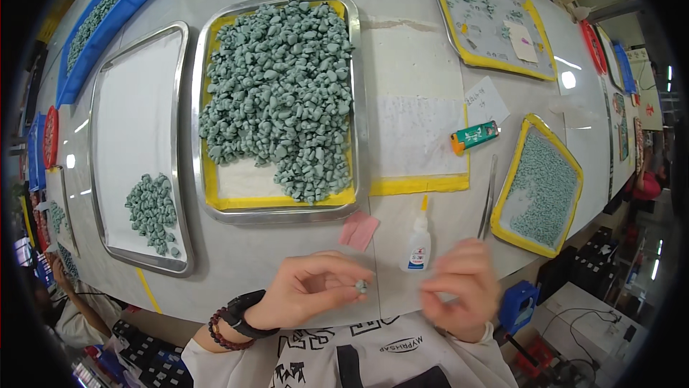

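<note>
A small grey-green stone chip (361,287) is held at the near side of the table, pinched between the thumb and fingertips of the left hand (316,286). The right hand (463,286) is raised just to the right, its fingers bent and blurred; whether anything is gripped by it cannot be told. Between and slightly beyond the hands, a white glue bottle (419,241) with a yellow nozzle is stood upright. A pink paper piece (357,231) is laid to its left, and metal tweezers (488,198) to its right. Farther off, a steel-rimmed tray (197,111) is mostly covered by a heap of similar chips (287,79). At the left, a smaller pile (152,212) is gathered at the near end of a white-lined tray (136,115). At the right, finer pieces (543,187) are spread in a yellow-edged tray (527,242).
</note>
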A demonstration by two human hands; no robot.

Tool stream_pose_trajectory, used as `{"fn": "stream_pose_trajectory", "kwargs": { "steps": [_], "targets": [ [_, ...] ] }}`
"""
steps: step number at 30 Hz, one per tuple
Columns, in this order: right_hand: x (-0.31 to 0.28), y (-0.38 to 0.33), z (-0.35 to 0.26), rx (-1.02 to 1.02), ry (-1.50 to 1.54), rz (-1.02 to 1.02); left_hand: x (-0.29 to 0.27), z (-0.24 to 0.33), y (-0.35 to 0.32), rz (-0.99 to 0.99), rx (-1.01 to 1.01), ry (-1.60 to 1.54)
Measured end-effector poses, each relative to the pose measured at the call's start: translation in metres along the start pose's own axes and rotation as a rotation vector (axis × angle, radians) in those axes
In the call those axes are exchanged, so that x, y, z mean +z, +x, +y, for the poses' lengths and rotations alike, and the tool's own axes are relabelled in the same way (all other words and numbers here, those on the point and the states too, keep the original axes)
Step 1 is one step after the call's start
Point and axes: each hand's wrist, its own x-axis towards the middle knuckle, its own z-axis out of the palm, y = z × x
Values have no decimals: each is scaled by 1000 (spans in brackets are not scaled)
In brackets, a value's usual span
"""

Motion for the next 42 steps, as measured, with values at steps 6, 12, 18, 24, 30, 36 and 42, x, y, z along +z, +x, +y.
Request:
{"fn": "stream_pose_trajectory", "kwargs": {
  "steps": [6,12,18,24,30,36,42],
  "targets": [
    [38,8,-7,-32,-59,-104,-3,-9,2,-84,251,418],
    [30,14,-1,-55,120,-327,-13,6,-1,-209,140,515],
    [28,5,-4,47,391,-224,-6,6,-3,-51,142,-32],
    [42,1,-9,135,368,-151,-3,-1,-3,-45,328,213],
    [36,6,-10,144,302,-207,-5,-2,-4,-61,446,430],
    [29,11,-10,199,294,-322,-7,-2,-5,-77,472,497],
    [31,4,-10,285,362,-309,-7,1,-7,-97,447,521]
  ]
}}
